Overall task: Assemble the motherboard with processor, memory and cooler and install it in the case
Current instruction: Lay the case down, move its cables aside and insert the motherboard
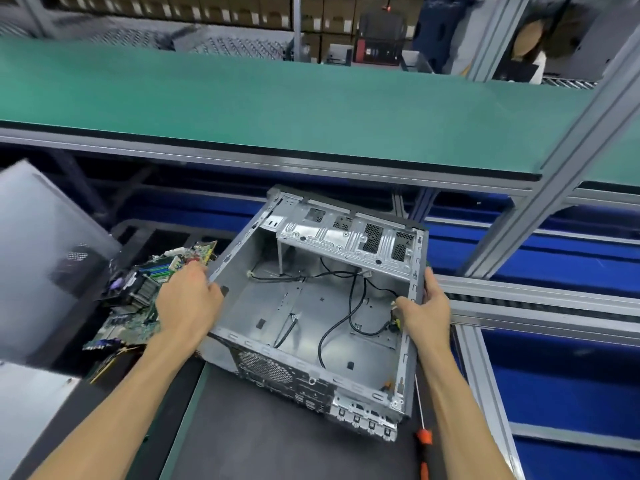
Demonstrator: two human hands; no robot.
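Gripping the open case (pixel 311 317) from both sides, the two hands hold it over the near end of the dark surface (pixel 277 445); whether its base rests on the surface or is lifted clear cannot be told; the case lies side-panel-off, interior facing up, turned at a slant, with its rear panel of slots and mesh grille toward the viewer; inside, loose black cables (pixel 349 306) trail across the bare metal floor, and a silver drive cage (pixel 349 237) spans the far end; left hand (pixel 187 306) is closed over the left wall, fingers (pixel 204 282) curled on the rim; right hand (pixel 424 313) clasps the right wall, thumb inside near the cables, the other fingers outside; the motherboard (pixel 138 306), green with a black finned cooler (pixel 138 289) on it, lies to the left of the case, outside it, partly hidden behind the left hand; whether processor or memory is fitted cannot be told; a grey panel (pixel 45 258) stands tilted farther left; a screwdriver (pixel 422 427) with an orange handle lies on the surface just right of the case's near corner; a green shelf (pixel 277 109) runs across above, carried on an aluminium frame (pixel 554 188); blue bins (pixel 561 375) sit beyond to the right.
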